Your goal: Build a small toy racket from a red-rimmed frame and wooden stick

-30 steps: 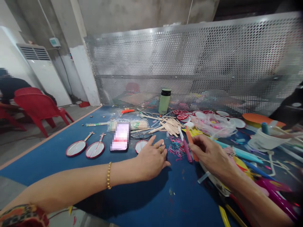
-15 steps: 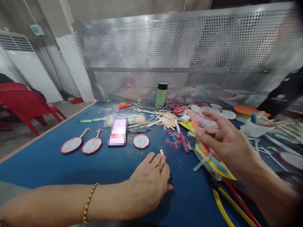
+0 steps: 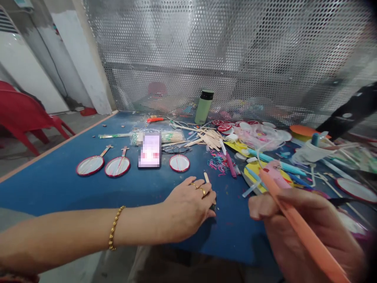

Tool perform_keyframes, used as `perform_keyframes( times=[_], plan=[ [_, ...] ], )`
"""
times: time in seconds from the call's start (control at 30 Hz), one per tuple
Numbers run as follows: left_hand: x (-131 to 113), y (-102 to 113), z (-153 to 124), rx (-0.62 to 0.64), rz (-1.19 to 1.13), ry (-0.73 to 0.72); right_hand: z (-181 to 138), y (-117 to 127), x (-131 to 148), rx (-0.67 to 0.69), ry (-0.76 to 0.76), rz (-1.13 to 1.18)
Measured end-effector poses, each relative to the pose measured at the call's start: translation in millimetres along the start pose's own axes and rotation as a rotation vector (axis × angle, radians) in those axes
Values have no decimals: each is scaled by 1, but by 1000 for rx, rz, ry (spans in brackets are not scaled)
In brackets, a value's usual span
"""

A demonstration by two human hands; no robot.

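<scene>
My left hand (image 3: 188, 208), with rings on its fingers, rests low over the blue table. Its fingers are closed on a small wooden craft stick (image 3: 206, 177), whose pale end sticks out beyond the knuckles; a dark bit under the fingers is mostly hidden. At the lower right, my right hand (image 3: 306, 224) grips a long orange pen-shaped tool (image 3: 297, 224), its narrow end pointing up and left. Beyond that tip lie a yellow piece (image 3: 252, 175) and a pink piece (image 3: 277, 173). Ahead of my left hand lies a round white disc with a red rim (image 3: 179, 162).
Two red-rimmed discs with stick handles (image 3: 118, 166) lie left of a phone (image 3: 149, 151). Loose craft sticks (image 3: 209, 138), coloured scraps (image 3: 218, 162) and a green bottle (image 3: 204, 108) stand or lie farther back. A perforated metal screen (image 3: 188, 51) borders the table; a white cup (image 3: 310, 151) is right.
My right hand has come down and nearer with the orange tool, now covering the red and yellow handles. The left hand stays on the stick, more of which shows. The view has tilted down.
</scene>
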State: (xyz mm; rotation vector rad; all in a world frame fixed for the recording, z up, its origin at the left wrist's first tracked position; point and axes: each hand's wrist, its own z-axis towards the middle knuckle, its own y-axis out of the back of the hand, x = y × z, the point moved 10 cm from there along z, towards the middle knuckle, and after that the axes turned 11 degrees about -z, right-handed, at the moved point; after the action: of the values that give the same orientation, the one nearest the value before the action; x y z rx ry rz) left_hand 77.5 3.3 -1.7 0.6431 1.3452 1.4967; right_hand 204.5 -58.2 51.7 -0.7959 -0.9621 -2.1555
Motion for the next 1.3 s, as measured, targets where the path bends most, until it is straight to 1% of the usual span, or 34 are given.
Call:
perform_keyframes(
  times=[0.03, 0.1, 0.2, 0.27, 0.33, 0.43, 0.57, 0.67, 0.77, 0.83, 0.97, 1.13, 1.2, 1.3],
  plan=[
    [-1, -1, -2, 6, -6, 3, -2, -4, -3, -16, -16, 15],
    [-6, -1, -7, -7, -6, -9, -5, -14, -10, -14, -42, -26],
    [-12, 1, -14, -54, -8, -44, -6, -25, -21, 24, -85, -101],
    [-10, 2, -14, -52, -30, -41, -5, -24, -27, 13, -141, -134],
    [-6, 3, -10, -23, -59, -27, -2, -19, -29, -31, -199, -177],
    [1, 5, -1, -1, -83, -21, 12, -19, -21, -55, -192, -220],
    [7, 3, 5, -24, -41, -58, 40, -43, -13, 76, -104, -249],
    [10, -2, 2, -66, -10, -93, 52, -57, -19, 132, -80, -297],
    [12, -8, -3, -69, -27, -114, 55, -65, -31, 166, -99, -352],
    [13, -11, -5, -53, -54, -121, 54, -66, -35, 160, -95, -383],
    [11, -11, -7, -30, -103, -116, 50, -63, -34, 137, -78, -418],
    [8, -9, -7, -12, -153, -93, 39, -49, -33, 122, -120, -377],
    [7, -10, -7, 0, -162, -92, 37, -46, -32, 136, -111, -397],
    [6, -11, -7, -1, -155, -100, 39, -49, -33, 155, -109, -407]
  ],
)
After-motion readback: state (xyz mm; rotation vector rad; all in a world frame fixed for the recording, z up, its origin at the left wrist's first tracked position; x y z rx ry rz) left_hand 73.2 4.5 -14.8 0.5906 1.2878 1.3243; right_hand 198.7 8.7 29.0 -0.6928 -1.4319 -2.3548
